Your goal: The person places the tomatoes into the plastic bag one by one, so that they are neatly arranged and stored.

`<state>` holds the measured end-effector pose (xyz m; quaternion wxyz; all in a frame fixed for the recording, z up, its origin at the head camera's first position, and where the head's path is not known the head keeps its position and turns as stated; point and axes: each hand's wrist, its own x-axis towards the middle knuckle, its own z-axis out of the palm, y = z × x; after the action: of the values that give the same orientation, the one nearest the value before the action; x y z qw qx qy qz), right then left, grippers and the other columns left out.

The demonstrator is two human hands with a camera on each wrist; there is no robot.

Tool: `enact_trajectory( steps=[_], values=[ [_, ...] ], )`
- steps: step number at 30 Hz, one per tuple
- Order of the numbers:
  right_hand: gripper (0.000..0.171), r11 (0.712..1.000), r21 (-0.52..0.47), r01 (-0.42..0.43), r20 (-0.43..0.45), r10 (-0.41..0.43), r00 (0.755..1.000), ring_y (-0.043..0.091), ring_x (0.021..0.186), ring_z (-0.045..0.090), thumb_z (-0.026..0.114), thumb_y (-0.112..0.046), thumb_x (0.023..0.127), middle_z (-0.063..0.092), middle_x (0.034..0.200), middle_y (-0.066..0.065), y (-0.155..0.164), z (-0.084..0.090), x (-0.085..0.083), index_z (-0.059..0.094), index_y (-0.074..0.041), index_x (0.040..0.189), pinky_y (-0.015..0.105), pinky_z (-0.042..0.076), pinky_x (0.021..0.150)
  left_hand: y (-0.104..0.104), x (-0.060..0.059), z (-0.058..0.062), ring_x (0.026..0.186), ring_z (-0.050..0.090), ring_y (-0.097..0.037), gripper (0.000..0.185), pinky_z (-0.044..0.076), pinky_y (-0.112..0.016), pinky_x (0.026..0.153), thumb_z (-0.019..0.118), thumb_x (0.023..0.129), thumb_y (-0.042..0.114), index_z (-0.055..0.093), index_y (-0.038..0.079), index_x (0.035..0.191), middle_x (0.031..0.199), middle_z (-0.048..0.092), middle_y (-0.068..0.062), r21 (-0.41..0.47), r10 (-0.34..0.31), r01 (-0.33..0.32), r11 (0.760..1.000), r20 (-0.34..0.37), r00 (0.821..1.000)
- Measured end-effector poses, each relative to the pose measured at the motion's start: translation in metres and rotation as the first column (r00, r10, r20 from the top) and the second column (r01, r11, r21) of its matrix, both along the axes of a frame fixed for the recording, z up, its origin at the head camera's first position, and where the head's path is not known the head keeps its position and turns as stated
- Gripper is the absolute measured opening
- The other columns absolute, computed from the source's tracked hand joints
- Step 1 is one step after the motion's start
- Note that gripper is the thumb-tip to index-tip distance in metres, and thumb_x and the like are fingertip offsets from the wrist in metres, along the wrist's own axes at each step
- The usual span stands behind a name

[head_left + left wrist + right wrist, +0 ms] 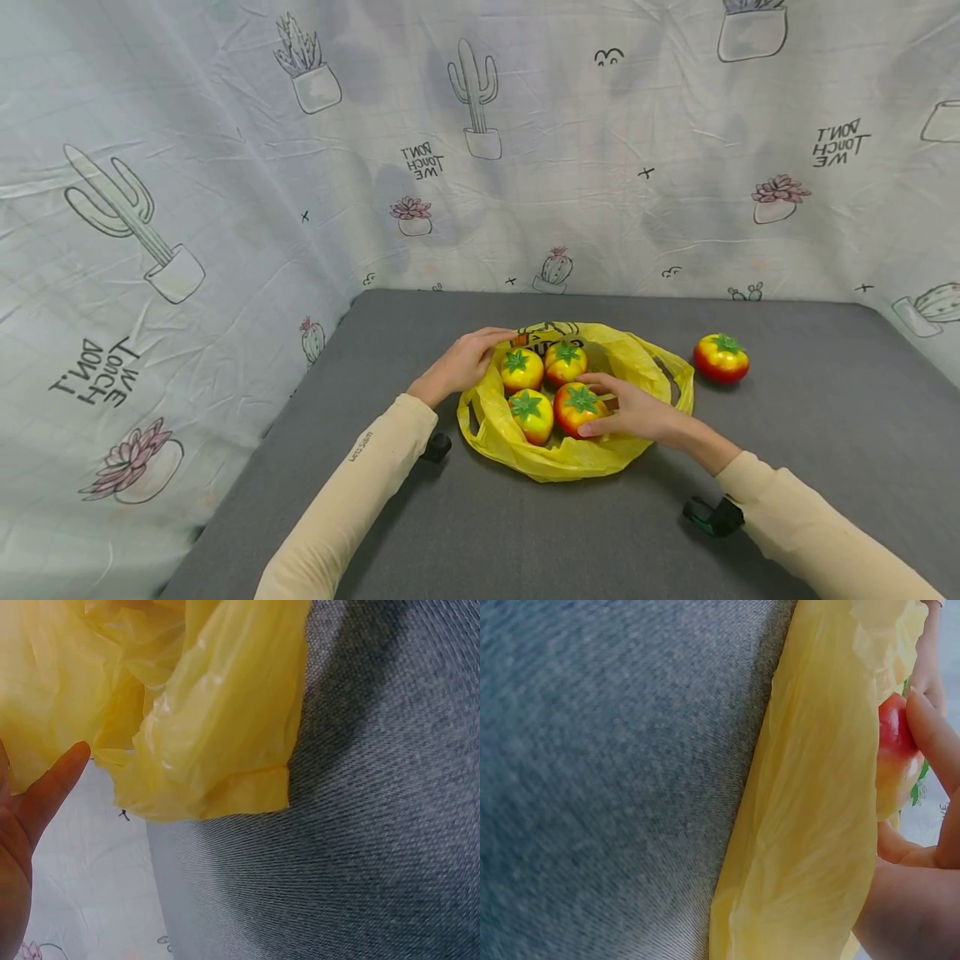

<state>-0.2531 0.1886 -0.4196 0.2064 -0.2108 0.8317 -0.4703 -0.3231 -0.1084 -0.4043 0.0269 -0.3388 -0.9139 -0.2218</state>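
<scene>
Right hand fingers clasp one of four tomatoes bagged; left hand lies relaxed.

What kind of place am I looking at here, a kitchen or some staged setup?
Likely a staged recording booth, not a kitchen: a cactus-print cloth backdrop encloses a grey fabric-covered table, and the only goods are toy-like tomatoes in a yellow plastic bag.
</scene>
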Motion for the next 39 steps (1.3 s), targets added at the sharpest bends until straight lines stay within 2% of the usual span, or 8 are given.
enact_trajectory(
  steps=[20, 25, 29, 39],
  values=[
    [0.079, 1.0, -0.008, 0.02, -0.003, -0.02, 1.0, 0.042, 0.128, 0.032, 0.074, -0.034, 0.084, 0.035, 0.14, 0.028, -0.0009, -0.0064, -0.0018, 0.034, -0.006, 0.145, 0.057, 0.033, 0.098, 0.0013, -0.0008, -0.0007, 0.119, 0.051, -0.024, 0.048, 0.045, -0.034, 0.091, 0.047, 0.094, -0.008, 0.052, 0.01, 0.138, 0.136, 0.051, -0.01, 0.005, -0.006, 0.007, 1.0, -0.013, 1.0],
    [0.077, 1.0, -0.009, 0.019, -0.003, -0.019, 1.0, 0.041, 0.128, 0.034, 0.074, -0.034, 0.084, 0.036, 0.14, 0.027, 0.0003, -0.0082, -0.0025, 0.035, -0.007, 0.145, 0.056, 0.034, 0.098, 0.0004, 0.0, -0.0008, 0.105, 0.054, -0.022, 0.049, 0.044, -0.032, 0.079, 0.046, 0.094, -0.009, 0.051, 0.009, 0.139, 0.136, 0.05, -0.01, -0.004, -0.005, 0.005, 1.0, -0.024, 1.0],
    [0.076, 1.0, -0.017, 0.012, -0.003, -0.012, 1.0, 0.041, 0.127, 0.035, 0.073, -0.033, 0.085, 0.037, 0.139, 0.027, 0.001, -0.0078, -0.0022, 0.035, -0.007, 0.145, 0.056, 0.033, 0.098, 0.0, 0.0009, -0.0002, 0.101, 0.054, -0.022, 0.049, 0.042, -0.031, 0.074, 0.046, 0.094, -0.01, 0.05, 0.009, 0.139, 0.136, 0.05, -0.01, -0.005, -0.006, 0.006, 1.0, -0.03, 1.0],
    [0.072, 0.997, -0.07, 0.025, 0.046, -0.022, 0.999, 0.043, 0.127, 0.034, 0.071, -0.029, 0.087, 0.035, 0.141, 0.024, 0.0086, -0.0037, -0.0017, 0.033, -0.007, 0.145, 0.057, 0.034, 0.098, 0.0, 0.0022, 0.0016, 0.113, 0.053, -0.024, 0.051, 0.043, -0.031, 0.075, 0.047, 0.093, -0.01, 0.05, 0.01, 0.14, 0.137, 0.049, -0.01, -0.023, -0.001, 0.0, 1.0, -0.03, 1.0]
  ],
)
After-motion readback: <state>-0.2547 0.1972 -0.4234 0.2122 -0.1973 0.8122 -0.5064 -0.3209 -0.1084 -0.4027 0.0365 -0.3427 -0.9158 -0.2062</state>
